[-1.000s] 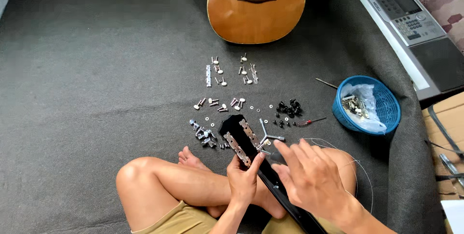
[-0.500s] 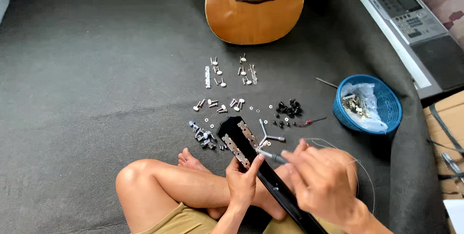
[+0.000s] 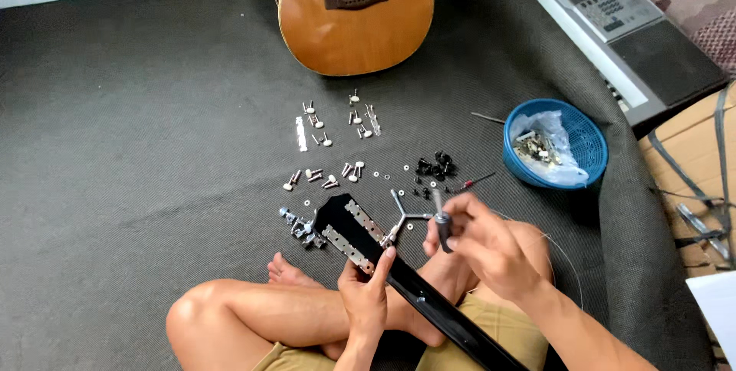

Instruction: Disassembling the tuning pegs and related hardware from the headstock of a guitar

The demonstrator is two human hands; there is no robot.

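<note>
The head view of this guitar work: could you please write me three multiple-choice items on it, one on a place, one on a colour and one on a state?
1. Where is the guitar body?
A. at the top of the mat, beyond the small parts
B. across the person's knees
C. inside the basket

2. What colour is the basket?
A. red
B. blue
C. yellow

3. What is the right hand doing?
A. resting flat and empty on the mat
B. gripping a small metal tool
C. holding a cup

Answers:
1 A, it lies at the far edge of the mat.
2 B, its rim and mesh are blue.
3 B, the fingers close round the tool beside the black headstock, which the left hand steadies.
</note>
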